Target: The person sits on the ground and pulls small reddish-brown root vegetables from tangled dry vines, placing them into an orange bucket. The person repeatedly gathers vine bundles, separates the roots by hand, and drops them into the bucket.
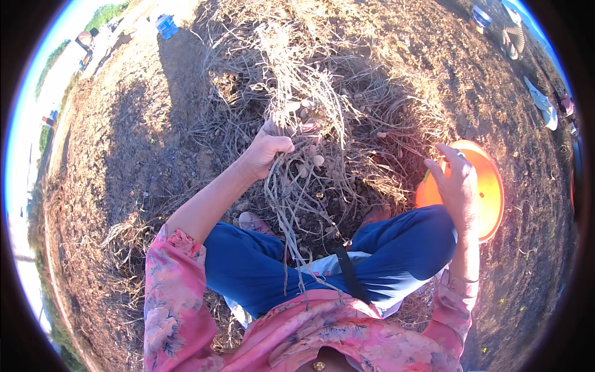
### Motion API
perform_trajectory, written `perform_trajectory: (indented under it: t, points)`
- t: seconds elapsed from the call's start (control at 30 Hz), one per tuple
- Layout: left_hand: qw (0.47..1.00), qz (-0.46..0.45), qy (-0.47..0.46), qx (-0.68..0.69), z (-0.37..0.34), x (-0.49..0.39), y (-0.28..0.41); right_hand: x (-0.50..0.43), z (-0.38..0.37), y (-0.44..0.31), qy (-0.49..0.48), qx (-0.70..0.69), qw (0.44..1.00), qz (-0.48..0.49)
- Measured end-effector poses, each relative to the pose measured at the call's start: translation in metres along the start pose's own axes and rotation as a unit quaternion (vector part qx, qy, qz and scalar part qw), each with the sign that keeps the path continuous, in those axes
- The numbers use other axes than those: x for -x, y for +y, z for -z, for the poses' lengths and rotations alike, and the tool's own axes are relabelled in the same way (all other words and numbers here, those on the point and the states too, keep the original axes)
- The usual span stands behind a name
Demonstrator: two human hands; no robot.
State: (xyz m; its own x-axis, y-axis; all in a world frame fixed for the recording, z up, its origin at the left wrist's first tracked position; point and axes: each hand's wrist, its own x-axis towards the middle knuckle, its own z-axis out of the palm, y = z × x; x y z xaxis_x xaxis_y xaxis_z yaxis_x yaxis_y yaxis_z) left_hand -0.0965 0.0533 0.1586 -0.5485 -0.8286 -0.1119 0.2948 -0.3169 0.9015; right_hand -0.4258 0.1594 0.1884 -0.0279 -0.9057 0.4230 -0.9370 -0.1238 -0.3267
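My left hand [269, 148] grips a bunch of dried peanut plants [290, 186], whose stems trail down over my lap. Several pale pods, one [318, 160] just right of the hand, hang among the stems and roots. My right hand [454, 179] is raised at the left side of an orange plastic basin [488, 186], its fingers apart and curved, a ring on one finger. Nothing shows between those fingers. Part of the basin is hidden behind the hand and my right knee.
Heaped dry plants [372, 93] cover the soil before my feet. A blue water jug [166, 26] stands at the upper left. A bucket [480, 19] and a pale cloth [541, 103] lie farther off at right. My shoes [254, 222] are close below the bunch.
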Motion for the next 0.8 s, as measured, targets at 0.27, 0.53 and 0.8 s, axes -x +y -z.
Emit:
perform_trajectory:
  t: [0.27,0.53,0.8]
  points:
    - [0.998,-0.029,-0.026,0.053,-0.005,0.006,0.002,-0.032,-0.078,-0.126,-0.147,-0.334,0.928,0.074]
    - [1.000,-0.021,-0.012,0.019,0.007,0.003,0.004,-0.022,-0.092,-0.099,-0.307,-0.815,0.420,-0.255]
    - [0.996,-0.009,0.083,0.025,0.004,0.008,0.016,-0.009,-0.080,-0.107,-0.241,-0.859,0.411,-0.188]
